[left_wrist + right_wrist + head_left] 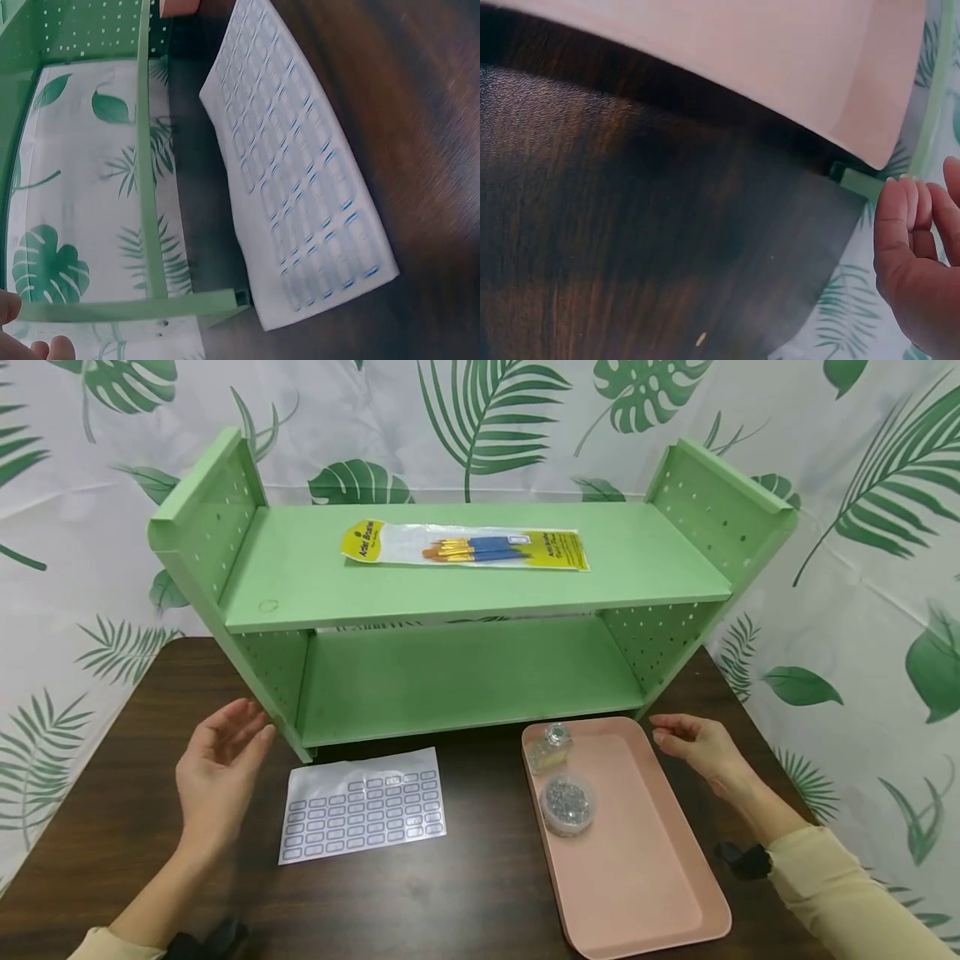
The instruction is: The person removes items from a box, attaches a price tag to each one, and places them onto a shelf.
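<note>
A green two-tier metal shelf [480,677] with perforated side panels stands on the dark wood table. My left hand [221,768] is beside its lower left side panel, fingers loosely bent with nothing between them. In the left wrist view only some fingertips [60,349] show, at the corner beside the green frame. My right hand [701,750] is by the lower right corner of the shelf, just beyond the tray's far right corner. Its fingers are lightly bent and hold nothing; the right wrist view has the hand [919,262] overlapping the shelf's green foot [859,182].
A pack of artist brushes [480,548] lies on the upper tier. In front are a sheet of blue-bordered labels [363,810] and a pink tray [645,852]. Inside the tray's left side sit a round tub of silvery bits [567,804] and a small clear bottle [550,752].
</note>
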{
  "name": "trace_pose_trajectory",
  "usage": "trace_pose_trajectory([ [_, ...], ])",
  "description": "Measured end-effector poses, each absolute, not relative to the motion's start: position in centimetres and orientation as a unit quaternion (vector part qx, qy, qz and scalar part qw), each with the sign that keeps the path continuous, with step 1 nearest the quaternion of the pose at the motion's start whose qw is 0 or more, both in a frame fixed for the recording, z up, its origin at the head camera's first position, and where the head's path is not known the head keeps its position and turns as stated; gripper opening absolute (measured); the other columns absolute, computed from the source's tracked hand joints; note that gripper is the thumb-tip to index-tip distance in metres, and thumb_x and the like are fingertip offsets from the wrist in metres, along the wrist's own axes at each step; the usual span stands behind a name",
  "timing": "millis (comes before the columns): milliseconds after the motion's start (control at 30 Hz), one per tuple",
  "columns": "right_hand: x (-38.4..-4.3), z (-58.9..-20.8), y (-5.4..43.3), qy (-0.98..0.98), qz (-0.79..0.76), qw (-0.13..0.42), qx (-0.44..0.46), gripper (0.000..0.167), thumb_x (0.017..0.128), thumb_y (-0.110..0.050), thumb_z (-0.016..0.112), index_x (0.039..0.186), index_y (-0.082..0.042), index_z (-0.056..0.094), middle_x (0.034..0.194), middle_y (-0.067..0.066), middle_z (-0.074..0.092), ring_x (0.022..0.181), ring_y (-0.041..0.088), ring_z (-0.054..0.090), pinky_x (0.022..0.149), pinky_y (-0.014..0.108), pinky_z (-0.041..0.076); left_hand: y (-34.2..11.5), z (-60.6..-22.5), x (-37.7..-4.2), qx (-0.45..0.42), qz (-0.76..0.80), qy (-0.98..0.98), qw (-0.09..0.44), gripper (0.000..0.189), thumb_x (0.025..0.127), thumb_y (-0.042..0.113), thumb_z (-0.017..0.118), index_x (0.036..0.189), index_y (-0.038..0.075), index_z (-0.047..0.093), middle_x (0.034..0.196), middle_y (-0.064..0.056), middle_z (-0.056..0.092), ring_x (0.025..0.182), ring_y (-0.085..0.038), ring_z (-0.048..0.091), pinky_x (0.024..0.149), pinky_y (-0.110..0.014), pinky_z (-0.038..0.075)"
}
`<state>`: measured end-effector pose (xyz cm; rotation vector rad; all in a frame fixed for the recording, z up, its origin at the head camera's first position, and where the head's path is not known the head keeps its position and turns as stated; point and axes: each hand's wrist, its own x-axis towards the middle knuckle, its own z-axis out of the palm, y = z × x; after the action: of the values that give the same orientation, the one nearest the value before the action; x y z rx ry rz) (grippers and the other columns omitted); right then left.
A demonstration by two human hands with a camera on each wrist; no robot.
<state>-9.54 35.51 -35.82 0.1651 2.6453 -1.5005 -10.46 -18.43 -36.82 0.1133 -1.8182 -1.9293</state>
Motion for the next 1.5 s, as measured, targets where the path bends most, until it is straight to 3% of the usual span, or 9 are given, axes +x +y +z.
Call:
trace_pose_trajectory([
  [233,-9.9,-36.6,35.7,0.879,-0.473,0.04,0.053,0.045,0.092,-0.006,0.058,0.126,0.019,0.044,0.099,0.003,0.062,0.083,-0.005,0.057,0.074,0.012,0.05,-16.9,-37.5,-8.3,0.022,-0.677,-0.705,0.211,0.038,0.082,-0.013,0.061,0.118,-0.005,0.055,0.108,0.0,0.063,0.095,-0.004,0.064,0.08,-0.01,0.048],
  [367,-10.2,-37.0,35.6,0.893,-0.444,0.042,0.055,0.042,0.092,-0.005,0.058,0.125,0.018,0.047,0.1,0.01,0.063,0.08,-0.006,0.054,0.071,0.012,0.049,-15.5,-38.2,-7.4,-0.018,-0.663,-0.737,0.133,0.038,0.084,-0.01,0.062,0.12,-0.008,0.052,0.112,-0.003,0.061,0.098,-0.002,0.062,0.083,-0.013,0.048],
  [467,-10.4,-37.2,35.4,0.901,-0.427,0.047,0.058,0.04,0.091,-0.004,0.058,0.125,0.017,0.048,0.103,0.018,0.062,0.079,-0.006,0.053,0.07,0.013,0.049,-14.0,-38.8,-7.1,-0.067,-0.648,-0.756,0.059,0.039,0.085,-0.005,0.064,0.121,-0.008,0.052,0.117,-0.012,0.059,0.1,-0.001,0.061,0.084,-0.015,0.049],
  [533,-10.5,-37.3,35.2,0.904,-0.42,0.049,0.061,0.04,0.091,-0.004,0.058,0.124,0.016,0.049,0.106,0.023,0.06,0.08,-0.005,0.053,0.07,0.014,0.049,-12.8,-39.1,-7.1,-0.093,-0.647,-0.757,0.011,0.04,0.083,-0.003,0.067,0.12,-0.007,0.052,0.119,-0.019,0.058,0.102,-0.006,0.061,0.086,-0.017,0.049],
  [633,-10.7,-37.4,35.0,0.906,-0.415,0.05,0.063,0.039,0.092,-0.003,0.058,0.124,0.016,0.049,0.109,0.028,0.059,0.081,-0.003,0.055,0.07,0.016,0.05,-10.5,-39.4,-7.4,-0.128,-0.651,-0.746,-0.05,0.043,0.081,-0.001,0.069,0.12,-0.008,0.053,0.12,-0.025,0.058,0.107,-0.023,0.061,0.089,-0.024,0.05],
  [733,-10.8,-37.4,34.9,0.913,-0.4,0.046,0.067,0.037,0.091,-0.002,0.058,0.123,0.015,0.051,0.108,0.029,0.059,0.083,0.005,0.059,0.069,0.017,0.051,-8.0,-39.4,-7.8,-0.161,-0.651,-0.735,-0.098,0.046,0.08,0.002,0.072,0.121,-0.006,0.055,0.12,-0.024,0.059,0.11,-0.036,0.058,0.093,-0.032,0.048],
  [800,-10.9,-37.4,34.8,0.919,-0.386,0.042,0.068,0.036,0.091,-0.002,0.058,0.123,0.015,0.052,0.107,0.028,0.06,0.087,0.014,0.061,0.07,0.02,0.052,-6.3,-39.4,-8.0,-0.188,-0.643,-0.733,-0.114,0.047,0.079,0.005,0.073,0.121,-0.004,0.055,0.119,-0.022,0.06,0.111,-0.037,0.057,0.094,-0.036,0.047],
  [967,-11.0,-37.4,34.6,0.937,-0.343,0.029,0.065,0.033,0.089,-0.002,0.059,0.119,0.012,0.057,0.103,0.026,0.062,0.093,0.033,0.06,0.071,0.031,0.052,-2.4,-39.7,-8.5,-0.237,-0.627,-0.731,-0.128,0.047,0.079,0.009,0.075,0.121,0.0,0.056,0.121,-0.018,0.06,0.11,-0.032,0.059,0.094,-0.038,0.048],
  [1500,-11.5,-38.0,34.9,0.943,-0.328,0.006,0.062,0.025,0.085,0.004,0.06,0.11,0.01,0.061,0.089,0.018,0.063,0.078,0.019,0.055,0.061,0.022,0.047,4.7,-41.2,-8.5,-0.301,-0.586,-0.747,-0.089,0.051,0.074,0.006,0.079,0.118,-0.005,0.056,0.119,-0.017,0.061,0.111,-0.028,0.059,0.092,-0.033,0.05],
])
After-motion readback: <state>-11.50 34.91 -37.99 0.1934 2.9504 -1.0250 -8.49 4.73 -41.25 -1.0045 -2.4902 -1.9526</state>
